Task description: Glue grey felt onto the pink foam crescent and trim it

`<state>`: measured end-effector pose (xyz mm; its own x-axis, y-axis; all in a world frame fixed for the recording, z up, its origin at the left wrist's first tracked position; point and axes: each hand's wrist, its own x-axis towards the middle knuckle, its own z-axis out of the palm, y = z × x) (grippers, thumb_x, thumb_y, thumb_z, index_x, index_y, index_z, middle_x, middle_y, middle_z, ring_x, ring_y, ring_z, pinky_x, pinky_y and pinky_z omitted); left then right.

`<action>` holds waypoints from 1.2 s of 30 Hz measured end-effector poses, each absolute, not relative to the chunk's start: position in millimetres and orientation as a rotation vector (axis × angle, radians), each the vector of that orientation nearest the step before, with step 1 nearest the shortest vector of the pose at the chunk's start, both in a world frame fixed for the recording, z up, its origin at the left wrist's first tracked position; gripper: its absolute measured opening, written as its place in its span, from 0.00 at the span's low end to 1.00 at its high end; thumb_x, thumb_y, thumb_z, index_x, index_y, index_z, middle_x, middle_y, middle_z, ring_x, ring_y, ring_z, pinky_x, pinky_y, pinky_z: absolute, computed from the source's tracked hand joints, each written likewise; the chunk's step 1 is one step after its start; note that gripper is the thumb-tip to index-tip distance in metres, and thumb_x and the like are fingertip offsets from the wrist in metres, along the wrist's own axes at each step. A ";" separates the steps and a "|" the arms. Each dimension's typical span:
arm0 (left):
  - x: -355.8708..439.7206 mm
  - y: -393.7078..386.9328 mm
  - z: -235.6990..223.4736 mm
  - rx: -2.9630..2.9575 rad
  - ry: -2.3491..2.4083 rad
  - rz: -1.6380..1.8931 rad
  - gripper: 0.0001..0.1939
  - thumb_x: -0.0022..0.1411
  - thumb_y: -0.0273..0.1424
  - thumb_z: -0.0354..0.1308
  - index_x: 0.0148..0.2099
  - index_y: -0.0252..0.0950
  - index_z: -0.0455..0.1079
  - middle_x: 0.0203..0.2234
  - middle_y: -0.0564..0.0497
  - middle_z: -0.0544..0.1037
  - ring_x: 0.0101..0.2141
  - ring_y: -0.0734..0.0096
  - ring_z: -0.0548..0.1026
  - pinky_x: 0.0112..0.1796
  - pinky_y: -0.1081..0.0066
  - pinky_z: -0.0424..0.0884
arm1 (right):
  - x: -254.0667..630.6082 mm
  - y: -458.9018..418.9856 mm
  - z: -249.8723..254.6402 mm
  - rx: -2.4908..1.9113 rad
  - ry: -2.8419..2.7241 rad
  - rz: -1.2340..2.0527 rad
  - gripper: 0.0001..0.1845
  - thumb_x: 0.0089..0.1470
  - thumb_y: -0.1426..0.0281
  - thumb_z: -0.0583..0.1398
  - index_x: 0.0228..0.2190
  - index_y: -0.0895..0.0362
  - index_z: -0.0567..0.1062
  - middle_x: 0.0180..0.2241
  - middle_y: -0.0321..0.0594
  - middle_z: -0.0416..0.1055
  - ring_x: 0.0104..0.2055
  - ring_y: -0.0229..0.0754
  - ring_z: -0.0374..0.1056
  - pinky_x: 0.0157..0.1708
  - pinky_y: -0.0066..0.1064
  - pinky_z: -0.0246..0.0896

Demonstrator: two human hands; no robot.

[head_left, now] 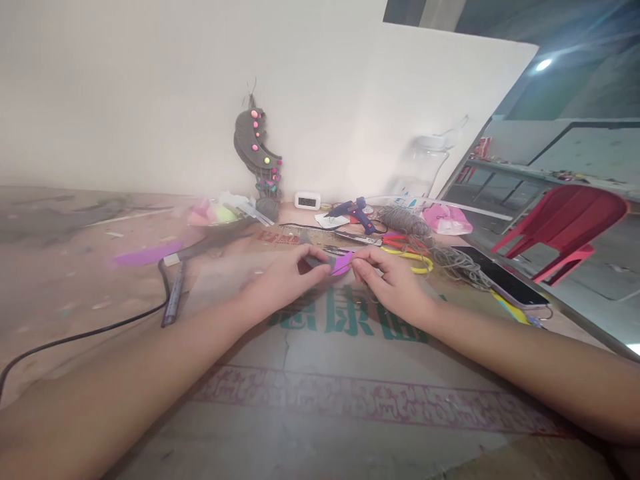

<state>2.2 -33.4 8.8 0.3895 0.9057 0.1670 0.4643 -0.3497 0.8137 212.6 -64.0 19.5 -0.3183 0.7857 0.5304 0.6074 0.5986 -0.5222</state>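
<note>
Both my hands meet over a flattened cardboard sheet [320, 373] printed with green characters. My left hand [285, 280] is closed, its fingertips pinching a small grey-and-pink piece [336, 264]. My right hand [390, 277] is also closed in a pinch on the pink end of the same small piece. The piece is a thin pink leaf-like shape joined to something grey; its detail is too small to make out.
Behind the hands lie scissors with red and yellow handles [407, 252], a blue glue gun [356, 212], grey twine [415, 227], a pink bag [447, 219], a small white clock [307, 200] and a grey crescent ornament [257, 153]. A phone [505, 280] lies right; a black cable [100, 327] runs left. A red chair [565, 227] stands right.
</note>
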 end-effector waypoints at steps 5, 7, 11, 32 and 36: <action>2.8 -33.5 4.2 1.988 1.132 0.763 0.21 0.54 0.42 0.60 0.48 0.42 0.61 0.26 0.57 0.69 0.25 0.72 0.68 0.24 0.74 0.62 | 212.5 -62.6 18.9 -1.118 -1.974 0.342 0.13 0.62 0.67 0.52 0.26 0.57 0.66 0.22 0.33 0.63 0.25 0.34 0.58 0.27 0.26 0.55; 2.7 -33.3 2.8 2.000 1.150 0.771 0.20 0.54 0.42 0.59 0.46 0.42 0.61 0.26 0.57 0.69 0.25 0.72 0.68 0.23 0.74 0.61 | 212.4 -62.7 18.5 -1.103 -1.983 0.361 0.13 0.62 0.66 0.52 0.26 0.57 0.67 0.22 0.32 0.63 0.24 0.34 0.58 0.27 0.26 0.54; 3.8 -35.0 2.8 2.037 1.147 0.822 0.18 0.54 0.42 0.60 0.43 0.42 0.62 0.27 0.55 0.70 0.26 0.71 0.70 0.25 0.73 0.61 | 213.4 -62.9 17.3 -1.074 -2.033 0.367 0.12 0.62 0.65 0.52 0.29 0.56 0.67 0.23 0.33 0.64 0.25 0.34 0.59 0.28 0.26 0.55; 2.7 -35.7 3.7 2.098 1.127 0.777 0.15 0.55 0.41 0.58 0.42 0.41 0.63 0.25 0.56 0.71 0.24 0.72 0.69 0.23 0.74 0.60 | 240.6 -27.0 29.7 -1.422 -2.120 0.759 0.12 0.52 0.61 0.59 0.29 0.58 0.72 0.23 0.33 0.68 0.23 0.33 0.60 0.24 0.26 0.55; 2.6 -34.9 2.2 2.071 1.100 0.748 0.16 0.56 0.42 0.57 0.43 0.42 0.63 0.24 0.56 0.71 0.23 0.72 0.69 0.23 0.74 0.60 | 238.6 -29.9 22.0 -1.423 -2.186 0.539 0.10 0.54 0.63 0.57 0.30 0.57 0.73 0.24 0.33 0.69 0.24 0.35 0.62 0.26 0.27 0.55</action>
